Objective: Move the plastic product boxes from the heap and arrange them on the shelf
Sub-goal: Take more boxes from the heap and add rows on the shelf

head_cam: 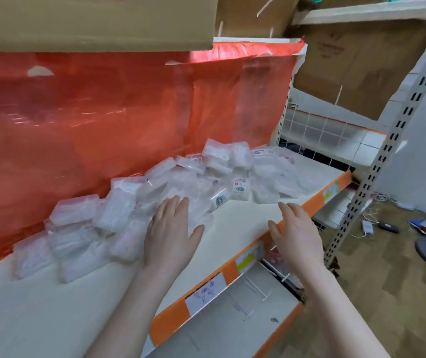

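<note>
Both my hands are out with fingers wide, holding nothing: left hand lies flat on the plastic boxes; right hand hovers over the shelf's orange front edge.

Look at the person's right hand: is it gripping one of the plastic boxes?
No. The right hand hangs open above the shelf's orange front edge, apart from the heap of plastic boxes.
</note>
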Demonstrator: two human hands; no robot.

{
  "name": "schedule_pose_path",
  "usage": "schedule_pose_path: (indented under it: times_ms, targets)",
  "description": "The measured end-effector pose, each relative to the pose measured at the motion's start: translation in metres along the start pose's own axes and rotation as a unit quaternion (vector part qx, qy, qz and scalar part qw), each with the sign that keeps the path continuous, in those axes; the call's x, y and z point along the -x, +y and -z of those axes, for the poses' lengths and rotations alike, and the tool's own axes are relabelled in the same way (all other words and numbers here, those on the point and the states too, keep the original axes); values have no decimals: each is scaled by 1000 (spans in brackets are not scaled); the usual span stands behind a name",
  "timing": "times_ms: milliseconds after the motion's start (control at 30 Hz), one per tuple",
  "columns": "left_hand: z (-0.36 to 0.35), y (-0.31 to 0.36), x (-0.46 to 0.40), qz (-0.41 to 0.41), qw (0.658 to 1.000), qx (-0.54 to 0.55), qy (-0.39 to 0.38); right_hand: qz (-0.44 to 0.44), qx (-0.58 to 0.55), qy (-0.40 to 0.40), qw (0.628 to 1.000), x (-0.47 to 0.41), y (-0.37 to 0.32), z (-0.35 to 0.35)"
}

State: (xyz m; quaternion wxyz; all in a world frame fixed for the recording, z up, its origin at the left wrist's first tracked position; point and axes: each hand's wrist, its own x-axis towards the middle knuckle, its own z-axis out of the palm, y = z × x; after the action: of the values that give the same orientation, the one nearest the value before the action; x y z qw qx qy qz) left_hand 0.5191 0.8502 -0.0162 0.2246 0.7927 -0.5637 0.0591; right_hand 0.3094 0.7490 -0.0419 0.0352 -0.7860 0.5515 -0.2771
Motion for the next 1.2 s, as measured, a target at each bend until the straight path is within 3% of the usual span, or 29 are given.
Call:
schedule_pose_path:
  times_ms: [233, 467, 700, 1000, 1200]
  targets:
    - [-59, 82, -45, 64, 998, -20, -11, 79, -17, -68, 994, -97, 101, -5]
    - [-83, 112, -66, 114, 992, -44, -20, 195, -12, -158, 968, -160, 129, -24]
    - [-92, 104, -88, 128, 989, -66, -32, 214, -39, -194, 956, -182, 126, -38]
    - [-107, 100, -118, 82, 992, -89, -48, 225, -73, -256, 937, -205, 130, -37]
    - [-115, 97, -125, 66, 992, -94, -47, 188, -42, -250, 949, -208, 131, -43]
